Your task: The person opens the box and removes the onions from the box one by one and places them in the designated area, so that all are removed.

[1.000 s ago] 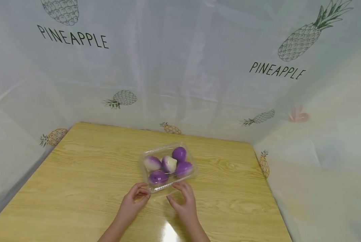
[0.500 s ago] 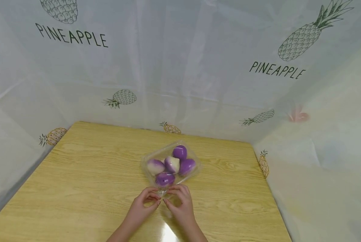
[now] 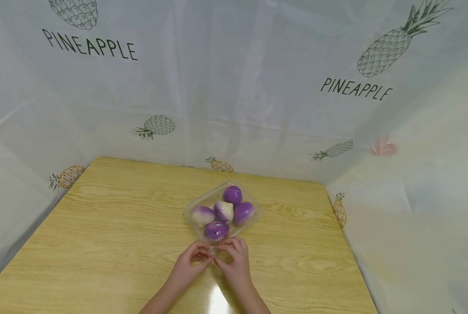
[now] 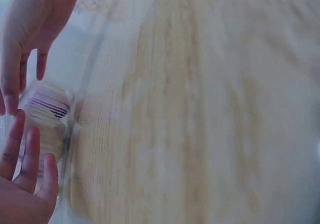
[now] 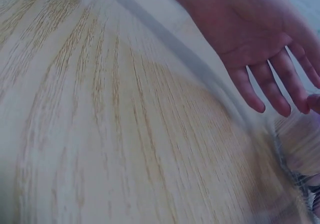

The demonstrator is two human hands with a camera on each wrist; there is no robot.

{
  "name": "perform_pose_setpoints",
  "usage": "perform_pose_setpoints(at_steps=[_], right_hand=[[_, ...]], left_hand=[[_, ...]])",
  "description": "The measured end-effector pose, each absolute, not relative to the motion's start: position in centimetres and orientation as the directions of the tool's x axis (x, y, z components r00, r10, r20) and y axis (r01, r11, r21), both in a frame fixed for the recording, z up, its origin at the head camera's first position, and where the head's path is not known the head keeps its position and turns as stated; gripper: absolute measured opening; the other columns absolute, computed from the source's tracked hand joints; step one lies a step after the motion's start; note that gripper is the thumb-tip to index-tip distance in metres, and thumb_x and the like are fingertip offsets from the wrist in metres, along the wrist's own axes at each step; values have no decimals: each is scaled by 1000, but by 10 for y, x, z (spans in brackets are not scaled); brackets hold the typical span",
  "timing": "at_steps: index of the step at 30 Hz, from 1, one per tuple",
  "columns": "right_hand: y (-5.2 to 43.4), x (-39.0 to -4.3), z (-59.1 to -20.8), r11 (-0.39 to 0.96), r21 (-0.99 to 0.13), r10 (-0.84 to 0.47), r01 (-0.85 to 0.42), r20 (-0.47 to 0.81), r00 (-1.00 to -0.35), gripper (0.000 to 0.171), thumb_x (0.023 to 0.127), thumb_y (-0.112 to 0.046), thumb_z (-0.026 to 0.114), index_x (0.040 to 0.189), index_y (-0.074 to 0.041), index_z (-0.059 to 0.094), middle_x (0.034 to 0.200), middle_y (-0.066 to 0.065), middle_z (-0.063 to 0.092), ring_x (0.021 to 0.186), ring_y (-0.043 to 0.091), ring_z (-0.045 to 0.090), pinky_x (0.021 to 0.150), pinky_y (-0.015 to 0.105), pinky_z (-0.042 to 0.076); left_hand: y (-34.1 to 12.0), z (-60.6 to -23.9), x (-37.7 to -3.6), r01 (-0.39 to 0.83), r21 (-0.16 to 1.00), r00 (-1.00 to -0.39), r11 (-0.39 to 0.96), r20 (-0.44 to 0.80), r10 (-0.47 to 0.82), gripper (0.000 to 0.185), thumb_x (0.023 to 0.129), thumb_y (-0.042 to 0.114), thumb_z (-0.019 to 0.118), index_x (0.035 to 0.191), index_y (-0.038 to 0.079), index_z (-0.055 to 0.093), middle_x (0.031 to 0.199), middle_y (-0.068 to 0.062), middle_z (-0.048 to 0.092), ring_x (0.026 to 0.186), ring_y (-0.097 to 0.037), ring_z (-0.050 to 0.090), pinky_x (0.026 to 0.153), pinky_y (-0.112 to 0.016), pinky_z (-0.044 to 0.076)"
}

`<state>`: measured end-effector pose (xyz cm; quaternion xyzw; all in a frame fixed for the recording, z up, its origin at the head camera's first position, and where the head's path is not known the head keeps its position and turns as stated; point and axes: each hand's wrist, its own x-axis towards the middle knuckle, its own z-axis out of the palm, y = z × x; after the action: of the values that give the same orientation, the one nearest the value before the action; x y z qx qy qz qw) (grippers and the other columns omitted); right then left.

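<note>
A clear plastic clamshell box (image 3: 196, 203) sits on the wooden table, turned so that one corner points at me. Inside lie several glossy egg-shaped pieces (image 3: 216, 230), purple and cream; their kind is not plain. My left hand (image 3: 188, 264) and right hand (image 3: 235, 261) meet at the near corner. The thumb and fingers of each pinch the clear edge there, fingertips almost touching. In the left wrist view the box (image 4: 68, 134) stands at the left, partly behind fingers. Only part of the box (image 5: 285, 156) shows at the right wrist view's edge.
The light wooden table (image 3: 120, 226) spreads to both sides of the box. A pale curtain (image 3: 226, 87) printed with pineapples hangs behind the table and along its sides. Light glares off the near table surface.
Both hands have come together at the near corner, the left moving right. The box has turned a little, and its corner now points nearer to me. Over the last half second the hands barely move.
</note>
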<state>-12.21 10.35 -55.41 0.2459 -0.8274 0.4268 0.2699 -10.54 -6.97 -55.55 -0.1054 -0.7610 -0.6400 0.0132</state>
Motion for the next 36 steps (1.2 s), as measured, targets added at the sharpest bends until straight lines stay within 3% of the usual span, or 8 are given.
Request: perform_pose_setpoints(at_steps=[7,17,21,29,36], right_hand=[[102,-123,-554,539,-583,-159,-607,637,-754,29,64,-12,90,88,-16,74,96,-8,59,100,15,49,91,30,41],[100,-124,-554,548,-631,-154,-548,568,-808,24,66,-15,89,86,-18,77,95,-13,57,101,12,47,88,30,41],[100,-124,-554,552,-617,-160,-561,581,-798,22,66,-15,89,85,-18,77,94,-11,57,100,14,47,89,31,40],[99,-125,-552,561,-577,-181,-593,614,-769,19,66,-16,88,82,-17,77,91,-9,58,97,16,48,88,30,34],[95,-127,-551,561,-535,-226,-632,635,-739,23,64,-13,89,83,-19,77,87,-11,55,91,12,45,82,30,29]], left_hand=[[-70,-559,-109,88,993,-988,74,77,135,20,86,15,76,97,8,61,93,-3,66,89,-17,63,85,-27,56],[-72,-562,-113,-61,998,-983,-24,-55,177,20,87,8,73,89,-3,57,88,-8,64,82,-19,63,73,-24,57],[-71,-564,-115,-92,994,-977,-60,-79,199,19,87,5,72,92,-5,56,93,-10,64,87,-20,63,78,-25,57],[-74,-564,-119,-143,986,-969,-83,-123,214,34,90,10,68,116,-7,54,101,-12,65,96,-25,62,88,-30,54],[-83,-565,-117,-210,967,-956,-145,-171,239,28,94,14,64,115,-3,55,107,-11,65,104,-27,58,97,-36,42]])
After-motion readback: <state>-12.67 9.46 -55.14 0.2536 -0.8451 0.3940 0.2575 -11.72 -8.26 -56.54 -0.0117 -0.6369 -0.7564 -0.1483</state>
